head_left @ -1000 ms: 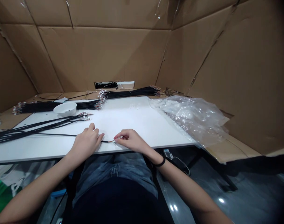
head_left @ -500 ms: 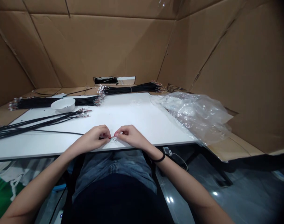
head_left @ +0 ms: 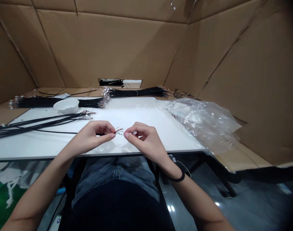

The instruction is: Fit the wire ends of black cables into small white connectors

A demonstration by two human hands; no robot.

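My left hand [head_left: 96,134] is closed in a pinch on the end of a black cable [head_left: 56,132]. From its fingertips a fan of thin, loose coloured wires [head_left: 119,130] sticks out to the right. My right hand [head_left: 148,138] is just right of the wire tips, thumb and forefinger pressed together. A small whitish spot shows between its curled fingers, too small to name. Whether a wire tip touches the right fingertips I cannot tell. The cable runs left across the white table top [head_left: 137,114].
Several loose black cables [head_left: 40,124] lie at left. Behind them are a cable bundle [head_left: 40,102] and a white bowl [head_left: 66,106]. Another bundle [head_left: 137,92] lies at the back. Clear plastic bags [head_left: 201,115] cover the right side. Cardboard walls [head_left: 127,48] enclose the table.
Both hands have risen a little off the table. My right hand has moved right, away from the left fingertips, and the wires now show fanned out between the hands.
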